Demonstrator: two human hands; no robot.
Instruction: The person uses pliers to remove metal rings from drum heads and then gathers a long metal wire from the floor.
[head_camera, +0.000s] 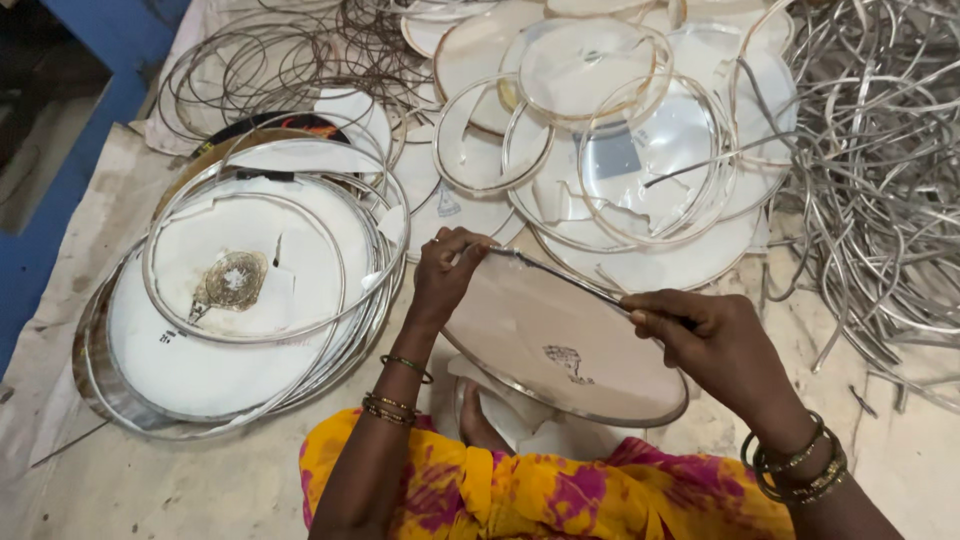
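A round drum skin (560, 345) with a metal rim and a dark printed mark lies tilted over my lap. My left hand (445, 275) grips its far left edge, fingers curled over the rim. My right hand (715, 345) holds a thin dark metal tool (580, 283) whose shaft runs along the skin's upper rim toward my left hand. Bangles sit on both wrists. My foot (478, 422) shows under the skin.
A stack of large white rimmed skins (230, 300) lies at the left. More torn white skins and hoops (620, 150) are spread ahead. Thin wire hoops (280, 60) sit at the far left, a tangle of bent metal rings (880, 190) at the right.
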